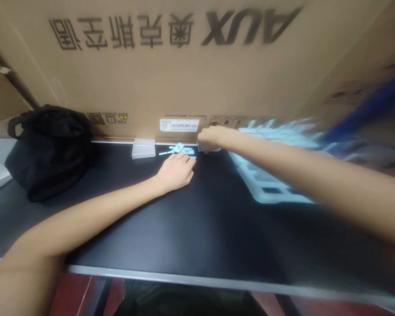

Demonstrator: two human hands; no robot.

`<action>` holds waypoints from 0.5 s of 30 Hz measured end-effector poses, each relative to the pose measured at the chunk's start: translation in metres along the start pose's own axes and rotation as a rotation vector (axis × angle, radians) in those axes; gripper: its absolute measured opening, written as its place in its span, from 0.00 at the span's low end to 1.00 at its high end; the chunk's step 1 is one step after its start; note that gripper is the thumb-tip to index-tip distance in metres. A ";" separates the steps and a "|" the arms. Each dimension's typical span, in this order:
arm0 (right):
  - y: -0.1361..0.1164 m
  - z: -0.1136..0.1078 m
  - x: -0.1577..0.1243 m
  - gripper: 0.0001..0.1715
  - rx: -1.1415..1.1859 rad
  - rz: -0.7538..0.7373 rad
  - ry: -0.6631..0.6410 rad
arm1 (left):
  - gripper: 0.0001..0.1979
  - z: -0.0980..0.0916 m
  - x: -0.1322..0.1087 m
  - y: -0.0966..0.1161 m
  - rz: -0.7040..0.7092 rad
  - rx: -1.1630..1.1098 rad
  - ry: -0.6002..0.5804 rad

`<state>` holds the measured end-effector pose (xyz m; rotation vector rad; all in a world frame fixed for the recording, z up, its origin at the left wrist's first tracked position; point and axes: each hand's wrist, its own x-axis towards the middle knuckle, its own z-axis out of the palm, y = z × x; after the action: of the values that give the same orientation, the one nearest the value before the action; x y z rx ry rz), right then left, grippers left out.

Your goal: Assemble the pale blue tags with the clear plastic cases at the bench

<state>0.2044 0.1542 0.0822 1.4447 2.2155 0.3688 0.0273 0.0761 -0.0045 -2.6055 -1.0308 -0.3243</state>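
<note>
Pieces of light-blue plastic [179, 148] lie loose on the black tabletop [184, 228] at the fingertips of the left hand [177, 171], fingers bent, grip impossible to tell. The right hand [209, 137] curls down at a pale translucent item [214, 149] near a light-blue rack [266, 197], its hold too blurred to tell. Handling looks unfinished: at least 2 pieces lie outside the rack, beside a translucent plastic box [144, 151]; nothing shows what is complete.

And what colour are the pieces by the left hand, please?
The pieces are light blue; the head view shows them.
</note>
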 end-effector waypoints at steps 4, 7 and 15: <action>-0.008 -0.001 -0.008 0.23 0.005 -0.027 0.025 | 0.11 0.000 0.000 0.000 0.002 0.002 0.002; -0.012 -0.004 -0.011 0.22 -0.001 -0.030 0.030 | 0.11 -0.001 0.000 0.000 0.001 0.008 0.003; -0.003 -0.019 -0.114 0.26 0.192 0.116 0.558 | 0.12 0.003 0.000 0.000 -0.033 -0.036 0.022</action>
<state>0.2306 0.0496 0.1238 1.7391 2.6640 0.6840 0.0278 0.0771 -0.0077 -2.6136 -1.0709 -0.3821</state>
